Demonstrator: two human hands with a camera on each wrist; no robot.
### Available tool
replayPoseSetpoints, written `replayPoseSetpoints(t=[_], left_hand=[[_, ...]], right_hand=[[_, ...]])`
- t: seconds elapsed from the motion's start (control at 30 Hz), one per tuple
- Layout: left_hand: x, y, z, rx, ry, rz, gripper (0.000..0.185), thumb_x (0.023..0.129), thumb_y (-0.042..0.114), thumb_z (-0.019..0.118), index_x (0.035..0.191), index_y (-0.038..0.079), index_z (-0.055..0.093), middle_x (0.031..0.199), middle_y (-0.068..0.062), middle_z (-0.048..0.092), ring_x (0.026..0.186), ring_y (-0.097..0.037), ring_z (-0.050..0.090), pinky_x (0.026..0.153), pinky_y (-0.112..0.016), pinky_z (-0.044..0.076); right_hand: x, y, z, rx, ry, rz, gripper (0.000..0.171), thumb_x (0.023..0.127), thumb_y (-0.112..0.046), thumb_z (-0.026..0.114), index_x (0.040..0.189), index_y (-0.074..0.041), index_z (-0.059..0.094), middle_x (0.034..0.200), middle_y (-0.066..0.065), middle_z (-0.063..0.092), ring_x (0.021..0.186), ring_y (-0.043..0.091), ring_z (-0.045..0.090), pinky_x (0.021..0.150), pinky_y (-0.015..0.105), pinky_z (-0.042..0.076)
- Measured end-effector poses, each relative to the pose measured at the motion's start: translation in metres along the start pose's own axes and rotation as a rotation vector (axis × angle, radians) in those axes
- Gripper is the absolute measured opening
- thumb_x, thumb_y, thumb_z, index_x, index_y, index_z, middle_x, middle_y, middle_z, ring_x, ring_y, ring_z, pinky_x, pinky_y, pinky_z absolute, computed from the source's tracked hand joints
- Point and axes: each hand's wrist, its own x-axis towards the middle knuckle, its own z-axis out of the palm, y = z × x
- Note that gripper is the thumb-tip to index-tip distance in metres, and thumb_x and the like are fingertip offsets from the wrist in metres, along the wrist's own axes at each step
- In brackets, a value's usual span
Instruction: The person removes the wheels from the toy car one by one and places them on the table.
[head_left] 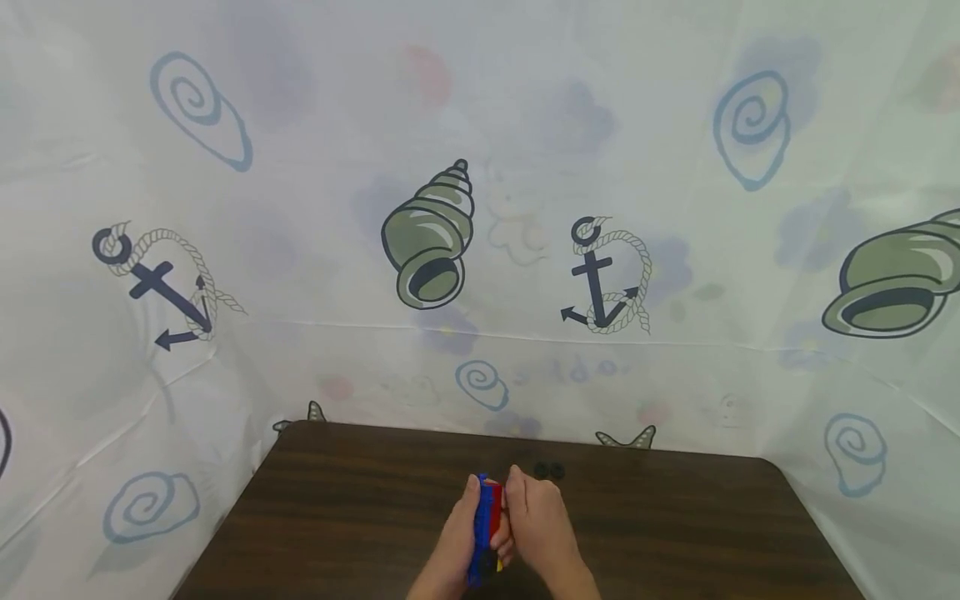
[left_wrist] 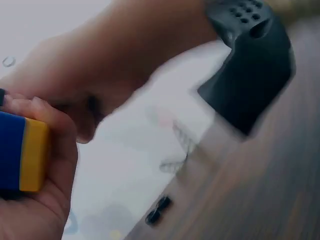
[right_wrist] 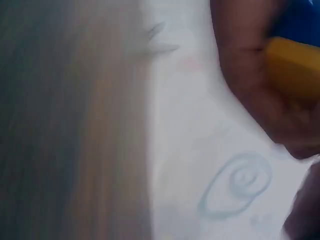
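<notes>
In the head view, a toy vehicle [head_left: 486, 515] in blue and red, with a bit of yellow and a dark wheel-like part low down, is held up over the table. My left hand [head_left: 459, 529] grips it from the left, thumb along the blue side. Curled fingers of my right hand [head_left: 540, 521] meet its red side near the upper end; their fingertips are hidden. The left wrist view shows a blue and yellow end [left_wrist: 35, 155] of the toy in my left palm. A small dark spot shows among the right fingers there, too blurred to identify.
Two small black wheels [head_left: 550, 471] lie side by side on the dark wooden table [head_left: 360, 500], beyond my right hand. A white curtain [head_left: 315, 250] printed with shells and anchors surrounds the table. My right wrist carries a black strap mount [left_wrist: 255, 65].
</notes>
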Motion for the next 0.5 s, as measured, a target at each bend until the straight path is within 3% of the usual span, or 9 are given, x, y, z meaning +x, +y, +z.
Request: replayPoseSetpoints(t=[0.1,0.17,0.33,0.5], left_hand=[[-0.001,-0.002,0.004,-0.102,-0.125,0.007,0.069,0.112,0.067,0.014,0.098,0.014,0.055,0.068,0.011,0.054,0.058,-0.007,0.055,0.062,-0.024,0.052],[-0.001,-0.001,0.007,-0.088,-0.146,0.031,0.067,0.114,0.064,0.013,0.101,0.014,0.056,0.068,0.011,0.055,0.059,-0.007,0.057,0.062,-0.024,0.054],[-0.004,0.003,0.008,-0.168,-0.135,0.071,0.056,0.116,0.058,0.017,0.113,0.017,0.055,0.072,0.012,0.058,0.064,-0.007,0.058,0.066,-0.025,0.054],[-0.006,0.012,-0.001,-0.213,-0.083,0.145,0.029,0.115,0.032,0.022,0.128,0.015,0.043,0.086,0.009,0.062,0.079,-0.009,0.061,0.079,-0.030,0.057]], right_hand=[[0.002,0.001,-0.005,0.085,0.026,0.092,0.056,0.116,-0.019,0.044,0.060,-0.023,0.045,0.053,-0.021,0.032,0.045,-0.003,0.032,0.043,0.019,0.027],[0.002,0.003,-0.008,0.088,0.036,0.106,0.055,0.116,-0.019,0.044,0.061,-0.024,0.043,0.053,-0.021,0.032,0.046,-0.003,0.031,0.044,0.020,0.026],[0.006,0.008,-0.015,0.132,-0.026,0.156,0.041,0.117,-0.026,0.042,0.077,-0.022,0.048,0.063,-0.017,0.036,0.052,0.000,0.032,0.050,0.023,0.026],[0.012,0.020,-0.022,0.101,-0.128,0.272,0.026,0.113,-0.049,0.051,0.109,-0.025,0.060,0.075,-0.010,0.051,0.064,0.006,0.048,0.060,0.026,0.040]])
